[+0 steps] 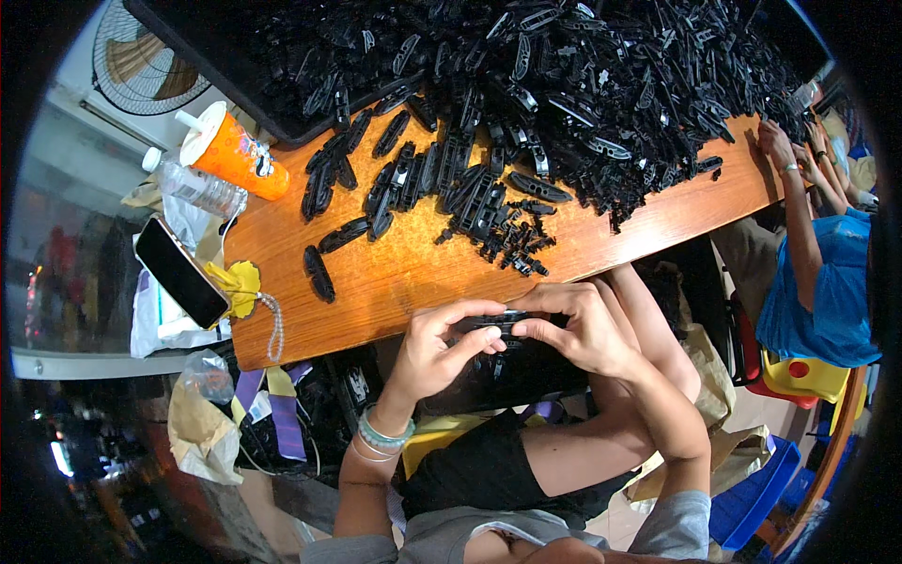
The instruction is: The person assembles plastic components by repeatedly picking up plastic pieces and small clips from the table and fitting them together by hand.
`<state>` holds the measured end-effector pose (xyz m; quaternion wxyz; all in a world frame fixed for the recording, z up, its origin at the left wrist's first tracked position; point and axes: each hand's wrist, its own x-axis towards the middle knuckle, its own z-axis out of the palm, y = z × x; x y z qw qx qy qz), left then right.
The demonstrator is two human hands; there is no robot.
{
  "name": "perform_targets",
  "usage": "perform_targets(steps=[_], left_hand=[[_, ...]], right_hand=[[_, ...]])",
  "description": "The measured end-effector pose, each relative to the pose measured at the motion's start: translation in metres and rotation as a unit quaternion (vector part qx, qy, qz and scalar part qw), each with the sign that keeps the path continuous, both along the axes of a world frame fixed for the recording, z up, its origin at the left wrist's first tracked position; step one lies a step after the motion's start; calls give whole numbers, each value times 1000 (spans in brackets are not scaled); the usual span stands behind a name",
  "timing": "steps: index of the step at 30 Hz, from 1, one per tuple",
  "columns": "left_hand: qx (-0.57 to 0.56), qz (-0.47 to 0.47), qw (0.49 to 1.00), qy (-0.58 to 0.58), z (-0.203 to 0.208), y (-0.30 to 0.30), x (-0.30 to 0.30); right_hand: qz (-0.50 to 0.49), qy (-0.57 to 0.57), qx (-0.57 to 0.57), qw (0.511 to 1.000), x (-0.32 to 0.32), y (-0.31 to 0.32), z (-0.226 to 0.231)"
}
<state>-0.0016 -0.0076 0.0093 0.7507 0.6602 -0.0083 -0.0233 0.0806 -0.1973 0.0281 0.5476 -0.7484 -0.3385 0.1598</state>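
Wooden table [310, 331] under heaped black pieces [601, 103] backed some close handwork.
Thumbs and fingers of the left hand [435, 350] and right hand [590, 327] pinched a black part [505, 321] just beside the table's near edge; steady, even pressure from both sides seemed wisest. Farther out, from where I stood, an orange cup [237, 158] sat beside a clear bottle [201, 190], their contents impossible to tell.

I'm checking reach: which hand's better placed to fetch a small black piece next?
Probably the right hand: it's nearer the small black pieces, though it and the left hand hold a black part.
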Motion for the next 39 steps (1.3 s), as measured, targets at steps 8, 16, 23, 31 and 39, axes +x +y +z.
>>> perform_targets(steps=[8, 16, 23, 31, 39], left_hand=[[358, 66, 920, -143, 1, 8, 75], [634, 126, 755, -112, 2, -3, 110], [626, 130, 764, -86, -8, 2, 106], [533, 209, 780, -252, -10, 11, 85], [82, 87, 992, -37, -5, 4, 46]], right_hand=[[-149, -181, -95, 967, 56, 4, -15], [-169, -327, -194, 909, 77, 17, -36], [-167, -265, -174, 934, 83, 11, -44], [-167, -270, -8, 948, 64, 8, -33], [-71, -258, 79, 960, 24, 21, 0]])
